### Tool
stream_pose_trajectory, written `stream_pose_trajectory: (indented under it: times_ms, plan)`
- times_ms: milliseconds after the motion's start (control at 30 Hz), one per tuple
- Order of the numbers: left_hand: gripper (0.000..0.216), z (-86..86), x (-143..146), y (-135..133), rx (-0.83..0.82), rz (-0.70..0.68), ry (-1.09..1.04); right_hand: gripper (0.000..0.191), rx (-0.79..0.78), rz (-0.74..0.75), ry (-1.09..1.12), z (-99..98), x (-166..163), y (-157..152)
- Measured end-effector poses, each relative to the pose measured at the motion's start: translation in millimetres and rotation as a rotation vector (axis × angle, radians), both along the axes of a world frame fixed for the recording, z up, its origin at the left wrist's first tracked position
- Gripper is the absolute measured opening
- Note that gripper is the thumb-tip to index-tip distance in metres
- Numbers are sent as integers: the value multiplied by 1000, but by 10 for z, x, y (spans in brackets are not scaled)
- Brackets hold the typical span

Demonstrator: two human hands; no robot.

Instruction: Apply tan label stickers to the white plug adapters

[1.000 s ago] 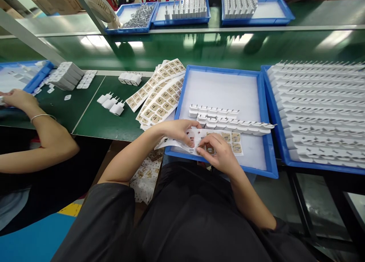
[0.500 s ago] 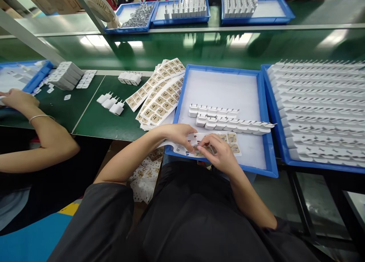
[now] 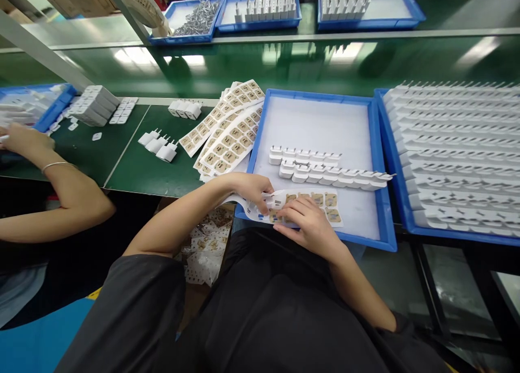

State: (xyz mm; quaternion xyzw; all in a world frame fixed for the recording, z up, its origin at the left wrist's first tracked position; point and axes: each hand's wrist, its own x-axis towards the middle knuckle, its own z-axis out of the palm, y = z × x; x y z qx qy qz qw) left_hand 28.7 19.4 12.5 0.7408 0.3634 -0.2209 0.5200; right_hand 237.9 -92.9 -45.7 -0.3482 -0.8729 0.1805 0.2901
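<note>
A white sticker sheet (image 3: 332, 201) with tan square labels lies along the front of the blue tray (image 3: 385, 221). My left hand (image 3: 252, 190) pinches its left part between thumb and fingers, and the end of the sheet curls up there. Across the middle of the same sheet rests my right hand (image 3: 311, 224), fingers stretched out over the labels and thumb apart. Just behind the sheet stand two rows of white plug adapters (image 3: 333, 175), their pins pointing up. Part of the sheet is hidden under my right fingers.
More sticker sheets (image 3: 231, 137) fan out left of the tray. Loose adapters (image 3: 158, 145) lie beside them. At right stands a blue tray full of adapters (image 3: 463, 156). A co-worker's arm (image 3: 69, 194) is at far left. Trays with metal pins (image 3: 199, 18) and adapters stand behind.
My right hand has gone from a pinch above the sheet to lying over it with its fingers stretched out. My left hand has shifted slightly left, still holding the sheet.
</note>
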Motion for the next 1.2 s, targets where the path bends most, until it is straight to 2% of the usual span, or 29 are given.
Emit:
stream_pose_trajectory:
  times_ms: [167,333,667,833,1000,1200]
  plan:
    - [33,17,-15,-12,-73,86,-81,11,-84,-146,90,61,-86,-48]
    - [29,15,6,-43,-15,91,-86,16,-147,-240,103,66,-175,-41]
    - [34,-1,17,-47,19,58,-71,5,-274,-220,88,108,-139,-33]
    - [44,22,31,-53,27,48,-62,6,-275,-220,104,82,-113,-26]
    - [43,22,26,-62,18,55,-44,9,-284,-212,106,28,-96,-27]
    - [36,62,42,-73,164,-54,35,11,-414,-181,171,30,-65,14]
